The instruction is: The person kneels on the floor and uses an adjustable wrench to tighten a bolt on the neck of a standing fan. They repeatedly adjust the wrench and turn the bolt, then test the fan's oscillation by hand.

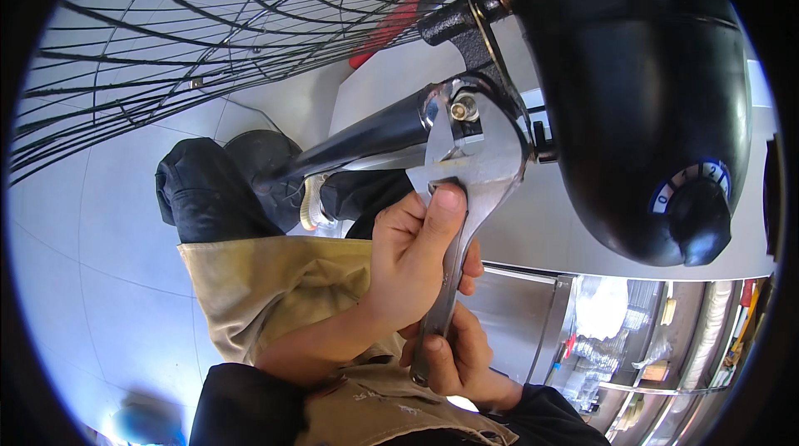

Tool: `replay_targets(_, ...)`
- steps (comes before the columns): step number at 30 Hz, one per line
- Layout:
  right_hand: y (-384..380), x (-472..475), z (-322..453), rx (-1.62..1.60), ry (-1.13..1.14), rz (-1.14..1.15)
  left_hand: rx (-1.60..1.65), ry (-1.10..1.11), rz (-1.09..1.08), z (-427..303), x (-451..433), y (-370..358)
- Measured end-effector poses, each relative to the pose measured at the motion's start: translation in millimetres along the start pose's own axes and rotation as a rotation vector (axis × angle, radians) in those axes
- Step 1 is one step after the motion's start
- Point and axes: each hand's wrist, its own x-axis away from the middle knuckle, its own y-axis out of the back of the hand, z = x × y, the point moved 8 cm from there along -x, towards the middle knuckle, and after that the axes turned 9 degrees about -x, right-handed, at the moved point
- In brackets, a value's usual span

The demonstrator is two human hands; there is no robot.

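A large adjustable wrench stands with its jaws up, one on each side of a brass-coloured bolt end at the top of a black fan pole. Whether the jaws touch the bolt cannot be told. My left hand grips the wrench just below its head, thumb at the adjusting screw. Lower down, my right hand holds the end of the handle. A dark bracket joins the pole to the black motor housing, which carries a numbered speed knob.
The wire fan grille spans the upper left. A round black base stands on the tiled floor by my legs. A white tabletop lies beneath the motor housing. Shelves with wrapped goods and tools are at lower right.
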Motion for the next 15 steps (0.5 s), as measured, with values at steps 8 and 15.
replay_targets(8, -31, 8, -12, -0.043, 0.102, -0.072, -0.088, 0.073, 0.066, -11, 1, 10)
replay_targets(15, 3, 14, 5, -0.025, -0.047, -0.041, 0.039, 0.056, 0.004, 7, -5, -12)
